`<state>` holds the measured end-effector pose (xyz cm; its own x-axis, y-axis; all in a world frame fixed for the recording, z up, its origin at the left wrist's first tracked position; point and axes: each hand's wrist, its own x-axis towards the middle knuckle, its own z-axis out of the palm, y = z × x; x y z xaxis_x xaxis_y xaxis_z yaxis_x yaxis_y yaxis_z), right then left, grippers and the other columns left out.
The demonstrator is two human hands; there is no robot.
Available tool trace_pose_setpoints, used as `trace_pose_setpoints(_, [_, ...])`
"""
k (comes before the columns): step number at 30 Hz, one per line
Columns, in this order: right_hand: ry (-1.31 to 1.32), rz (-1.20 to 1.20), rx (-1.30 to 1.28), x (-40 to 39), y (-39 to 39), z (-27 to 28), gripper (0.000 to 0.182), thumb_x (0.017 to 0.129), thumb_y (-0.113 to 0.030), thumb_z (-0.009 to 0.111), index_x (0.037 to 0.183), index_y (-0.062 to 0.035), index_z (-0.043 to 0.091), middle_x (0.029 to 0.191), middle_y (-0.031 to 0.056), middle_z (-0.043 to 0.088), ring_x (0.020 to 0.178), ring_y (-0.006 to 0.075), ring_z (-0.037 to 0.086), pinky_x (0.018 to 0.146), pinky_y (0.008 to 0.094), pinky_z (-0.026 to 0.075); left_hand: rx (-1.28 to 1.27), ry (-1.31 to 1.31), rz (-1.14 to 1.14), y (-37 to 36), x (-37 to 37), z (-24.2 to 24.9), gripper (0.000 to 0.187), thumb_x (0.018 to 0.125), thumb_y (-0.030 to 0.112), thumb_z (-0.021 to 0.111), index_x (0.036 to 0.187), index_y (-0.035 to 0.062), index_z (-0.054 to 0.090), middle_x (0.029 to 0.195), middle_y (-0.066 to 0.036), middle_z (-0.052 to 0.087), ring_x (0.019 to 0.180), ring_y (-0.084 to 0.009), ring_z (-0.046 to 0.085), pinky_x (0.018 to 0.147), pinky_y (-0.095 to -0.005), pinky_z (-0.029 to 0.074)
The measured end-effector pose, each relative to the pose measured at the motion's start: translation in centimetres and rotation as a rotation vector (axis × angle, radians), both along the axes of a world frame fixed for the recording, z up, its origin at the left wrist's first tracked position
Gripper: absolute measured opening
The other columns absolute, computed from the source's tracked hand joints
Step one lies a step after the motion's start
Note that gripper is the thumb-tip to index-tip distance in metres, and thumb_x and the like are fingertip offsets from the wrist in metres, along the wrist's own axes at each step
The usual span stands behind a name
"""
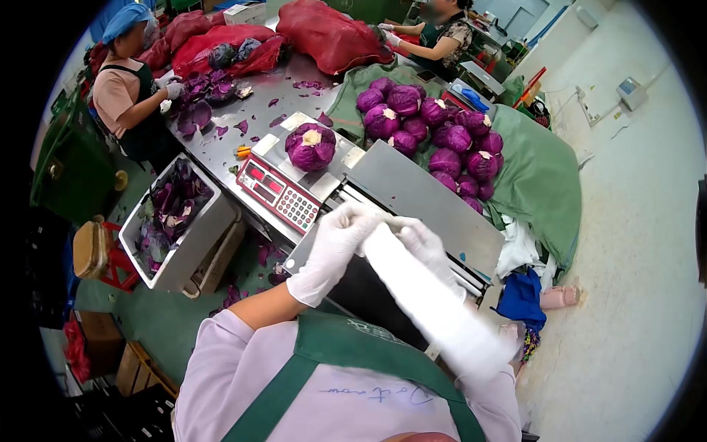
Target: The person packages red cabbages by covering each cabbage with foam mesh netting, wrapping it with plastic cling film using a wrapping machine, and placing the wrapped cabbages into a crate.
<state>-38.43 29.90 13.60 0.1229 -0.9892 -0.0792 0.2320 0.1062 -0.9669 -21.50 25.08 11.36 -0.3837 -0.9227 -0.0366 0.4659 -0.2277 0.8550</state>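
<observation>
My left hand (335, 247), in a white glove, is closed in a pinch at the upper end of a long white strip (420, 295). Close beside it, my right hand (423, 247), also gloved, has its fingers closed at the same end. The strip hangs down toward my right side, blurred at its lower end and hiding part of my right forearm; its material I cannot make out. Just beyond my hands is a digital scale (276, 193) with red digits lit. A purple cabbage (310, 146) sits on its platform.
A metal wrapping-machine-like unit (423, 214) stands before me. Several purple cabbages (445, 140) lie on green cloth (534, 162). Left of the table, a white foam box (195, 247) holds trimmed leaves. Two co-workers (125, 96) stand by the table near red mesh sacks (328, 37).
</observation>
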Motion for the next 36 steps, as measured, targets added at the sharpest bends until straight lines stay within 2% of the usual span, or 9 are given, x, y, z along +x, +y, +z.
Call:
trace_pose_setpoints(4, [0.394, -0.194, -0.423, 5.0, -2.8, -2.3, 0.049, 0.095, -0.032, 0.059, 0.13, 0.0001, 0.05, 0.123, 0.007, 0.056, 0.112, 0.0144, 0.053, 0.097, 0.0282, 0.043, -0.285, -0.132, 0.223, -1.3, 0.2, -0.3, 0.013, 0.085, 0.008, 0.068, 0.094, -0.0014, 0.07, 0.099, -0.008, 0.06, 0.09, -0.0134, 0.058, 0.079, -0.0238, 0.048])
trace_pose_setpoints(9, [-0.05, -0.225, -0.038, 8.0, -4.7, -3.3, 0.03, 0.089, -0.022, 0.067, 0.11, -0.0028, 0.056, 0.11, 0.0036, 0.057, 0.095, 0.0095, 0.056, 0.085, 0.0247, 0.048, -0.976, -0.563, 0.717, -5.6, 3.1, -1.2, 0.011, 0.082, 0.006, 0.069, 0.093, 0.0025, 0.07, 0.097, -0.01, 0.061, 0.091, -0.0164, 0.06, 0.076, -0.0284, 0.05])
trace_pose_setpoints(11, [0.165, -0.318, -0.153, 8.9, -5.8, -3.8, 0.015, 0.088, -0.012, 0.069, 0.092, -0.0033, 0.058, 0.105, 0.0039, 0.057, 0.085, 0.0082, 0.056, 0.079, 0.0234, 0.048, -0.342, -0.088, 0.329, -6.1, 4.0, -2.4, 0.007, 0.092, 0.008, 0.058, 0.093, 0.0009, 0.057, 0.091, -0.007, 0.058, 0.087, -0.012, 0.055, 0.076, -0.027, 0.046])
trace_pose_setpoints(16, [-0.039, -0.286, 0.066, 10.3, -8.1, -3.7, 0.006, 0.088, -0.002, 0.064, 0.09, -0.002, 0.059, 0.107, 0.0057, 0.058, 0.087, 0.01, 0.057, 0.08, 0.0245, 0.048, -0.331, -0.201, 0.2, -10.1, 6.6, -2.3, 0.017, 0.102, 0.016, 0.039, 0.093, 0.0036, 0.047, 0.081, -0.001, 0.047, 0.075, -0.009, 0.044, 0.07, -0.0238, 0.04])
trace_pose_setpoints(20, [0.349, -0.396, -0.054, 11.9, -9.3, -2.6, 0.011, 0.091, -0.011, 0.063, 0.089, -0.0045, 0.055, 0.09, 0.0048, 0.059, 0.08, 0.0125, 0.058, 0.075, 0.0267, 0.049, -0.18, -0.007, 0.076, -13.0, 7.9, -4.1, 0.025, 0.104, 0.028, 0.04, 0.092, 0.0077, 0.048, 0.081, 0.002, 0.049, 0.072, -0.0056, 0.047, 0.066, -0.0196, 0.041])
trace_pose_setpoints(26, [-0.487, -0.364, 0.587, 9.6, -13.1, 3.9, 0.018, 0.097, -0.02, 0.051, 0.09, -0.0043, 0.053, 0.088, 0.0069, 0.061, 0.079, 0.0152, 0.061, 0.071, 0.03, 0.051, 0.421, -0.084, -1.125, -12.9, 12.7, -6.1, 0.047, 0.092, 0.039, 0.061, 0.126, 0.008, 0.052, 0.085, 0.003, 0.057, 0.073, -0.0038, 0.052, 0.057, -0.0177, 0.041])
trace_pose_setpoints(27, [-0.447, -0.301, 0.44, 5.3, -14.4, -1.8, 0.019, 0.094, -0.023, 0.055, 0.094, -0.0033, 0.055, 0.09, 0.0068, 0.062, 0.081, 0.0174, 0.062, 0.074, 0.0309, 0.051, 0.268, -0.363, -0.986, -13.7, 13.4, -5.1, 0.041, 0.089, 0.037, 0.064, 0.119, 0.0079, 0.06, 0.084, 0.003, 0.06, 0.068, -0.0041, 0.051, 0.056, -0.0164, 0.04])
trace_pose_setpoints(32, [1.528, 0.081, -0.054, 5.9, -22.0, -3.4, 0.028, 0.088, -0.028, 0.056, 0.095, -0.001, 0.06, 0.09, 0.0205, 0.067, 0.084, 0.0367, 0.065, 0.073, 0.0456, 0.05, -0.139, -0.528, 0.207, -24.6, 15.2, -7.5, 0.022, 0.085, 0.02, 0.065, 0.099, 0.004, 0.069, 0.082, -0.003, 0.07, 0.071, -0.0085, 0.065, 0.062, -0.0248, 0.05])
trace_pose_setpoints(36, [1.515, -0.214, -0.162, 6.4, -32.3, -5.1, 0.051, 0.093, -0.044, 0.043, 0.084, -0.0004, 0.068, 0.085, 0.0252, 0.064, 0.086, 0.0428, 0.062, 0.077, 0.0477, 0.049, -0.41, -1.386, 0.563, -32.3, 15.3, -12.5, 0.033, 0.088, 0.039, 0.055, 0.104, 0.0115, 0.064, 0.078, -0.017, 0.068, 0.073, -0.035, 0.067, 0.065, -0.0452, 0.05])
